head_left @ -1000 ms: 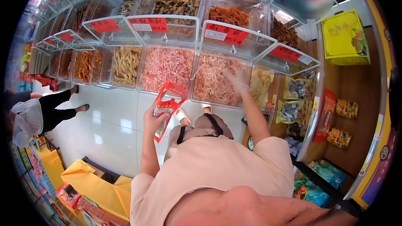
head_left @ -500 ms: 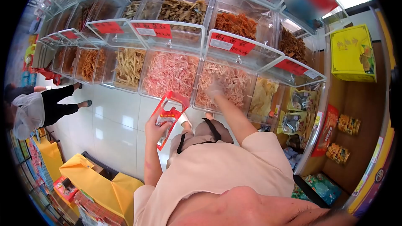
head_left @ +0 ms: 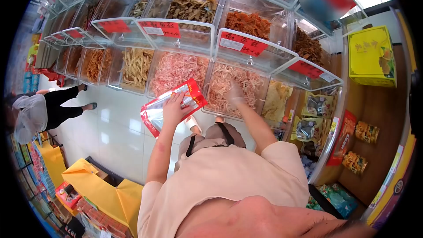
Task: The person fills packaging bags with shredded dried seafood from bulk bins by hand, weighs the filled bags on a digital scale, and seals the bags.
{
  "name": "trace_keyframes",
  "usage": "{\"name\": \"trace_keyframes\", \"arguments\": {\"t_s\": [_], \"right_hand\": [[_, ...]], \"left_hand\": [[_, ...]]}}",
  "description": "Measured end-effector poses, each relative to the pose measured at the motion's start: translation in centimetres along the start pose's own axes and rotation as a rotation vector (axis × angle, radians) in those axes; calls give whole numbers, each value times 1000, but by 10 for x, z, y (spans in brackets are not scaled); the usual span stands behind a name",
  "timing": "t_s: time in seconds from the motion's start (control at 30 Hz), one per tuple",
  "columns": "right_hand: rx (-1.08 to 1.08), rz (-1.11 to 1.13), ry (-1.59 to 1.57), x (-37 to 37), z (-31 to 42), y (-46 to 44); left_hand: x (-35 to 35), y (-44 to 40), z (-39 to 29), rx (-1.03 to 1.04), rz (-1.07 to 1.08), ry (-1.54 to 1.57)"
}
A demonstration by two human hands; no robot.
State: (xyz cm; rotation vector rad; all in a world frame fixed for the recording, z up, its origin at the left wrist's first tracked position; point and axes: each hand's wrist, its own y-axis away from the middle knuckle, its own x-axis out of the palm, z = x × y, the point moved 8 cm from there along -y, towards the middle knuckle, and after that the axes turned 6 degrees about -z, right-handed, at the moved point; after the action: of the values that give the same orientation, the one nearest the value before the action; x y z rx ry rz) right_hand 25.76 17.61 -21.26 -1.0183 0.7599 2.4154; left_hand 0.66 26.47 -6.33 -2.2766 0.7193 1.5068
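Observation:
My left hand (head_left: pixel 174 107) is closed on a red and silver packaging bag (head_left: pixel 153 113), its fingers spread across the printed upper part. The bag lies tilted in front of the bins, its red end over the front edge of a bin of pink shreds (head_left: pixel 178 70). My right hand (head_left: pixel 235 95), in what looks like a thin clear glove, reaches into the neighbouring bin of pale pink dried shreds (head_left: pixel 220 86). Its fingertips are blurred among the shreds, so I cannot see whether they grip any.
Upper bins with red price labels (head_left: pixel 243 45) hang above. Flat yellowish dried pieces (head_left: pixel 276 100) and packaged goods (head_left: pixel 312 128) are on the right. A yellow box (head_left: pixel 372 56) stands on a shelf. Another person (head_left: pixel 46 110) stands at far left, near a yellow-covered display (head_left: pixel 94 189).
My left hand has moved up and right and turned the bag, so its broad silver and red face shows. My right hand has shifted slightly right within the same bin.

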Motion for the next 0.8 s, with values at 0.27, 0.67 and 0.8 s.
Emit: {"name": "trace_keyframes", "arguments": {"t_s": [0.27, 0.67, 0.8], "right_hand": [[-235, 111, -31, -92, 66, 23], [-984, 391, -118, -79, 139, 30], [-880, 689, -65, -61, 157, 39]], "left_hand": [[28, -39, -61, 248, 12, -6], [55, -49, -62, 207, 131, 523], [66, -52, -52, 152, 225, 641]]}}
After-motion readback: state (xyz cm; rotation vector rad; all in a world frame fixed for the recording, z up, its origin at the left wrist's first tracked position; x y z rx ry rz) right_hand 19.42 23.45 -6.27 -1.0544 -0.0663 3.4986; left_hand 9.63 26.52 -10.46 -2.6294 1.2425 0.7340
